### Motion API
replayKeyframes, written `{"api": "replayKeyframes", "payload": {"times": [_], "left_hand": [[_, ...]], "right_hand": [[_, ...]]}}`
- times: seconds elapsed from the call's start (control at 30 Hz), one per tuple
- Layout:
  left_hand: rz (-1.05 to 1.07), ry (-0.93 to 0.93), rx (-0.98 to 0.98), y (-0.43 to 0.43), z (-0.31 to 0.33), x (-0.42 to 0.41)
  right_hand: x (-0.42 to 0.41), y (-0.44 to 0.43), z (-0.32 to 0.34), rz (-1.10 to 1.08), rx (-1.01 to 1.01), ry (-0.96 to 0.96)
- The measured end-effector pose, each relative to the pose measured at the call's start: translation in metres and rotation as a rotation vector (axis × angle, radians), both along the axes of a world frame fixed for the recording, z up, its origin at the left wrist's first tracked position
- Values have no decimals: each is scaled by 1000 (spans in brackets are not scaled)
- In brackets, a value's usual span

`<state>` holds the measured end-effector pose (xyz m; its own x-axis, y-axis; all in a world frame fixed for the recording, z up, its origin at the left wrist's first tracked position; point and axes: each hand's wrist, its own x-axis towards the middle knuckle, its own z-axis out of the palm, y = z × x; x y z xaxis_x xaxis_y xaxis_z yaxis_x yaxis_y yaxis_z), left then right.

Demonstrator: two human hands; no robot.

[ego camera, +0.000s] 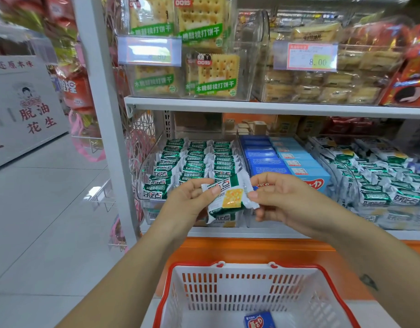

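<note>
The green-and-white cracker packet is held up before the shelf bin of like packets, above the red-rimmed basket at six o'clock. The left hand pinches its nine o'clock end and the right hand its three o'clock end, each grip clamped on the wrapper.

Open air above the white-and-red slotted plastic basket, white metal shelf edge low overhead, clear plastic bin packed with green-and-white biscuit packets, grey upright post blocking the left
</note>
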<state>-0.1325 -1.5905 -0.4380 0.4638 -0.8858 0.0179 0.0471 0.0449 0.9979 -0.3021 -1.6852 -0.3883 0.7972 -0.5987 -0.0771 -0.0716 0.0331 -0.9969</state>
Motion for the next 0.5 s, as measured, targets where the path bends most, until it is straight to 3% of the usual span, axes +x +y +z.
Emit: {"api": "replayKeyframes", "payload": {"times": [0.1,0.3,0.5], "left_hand": [[-51,145,61,-2,-2,-1],[-125,463,17,3,6,1],[-16,286,-49,0,10,-9]], "right_hand": [[1,1,1,-26,233,-67],[0,-6,-3,-135,198,-72],[1,0,-13,-92,94,-11]]}}
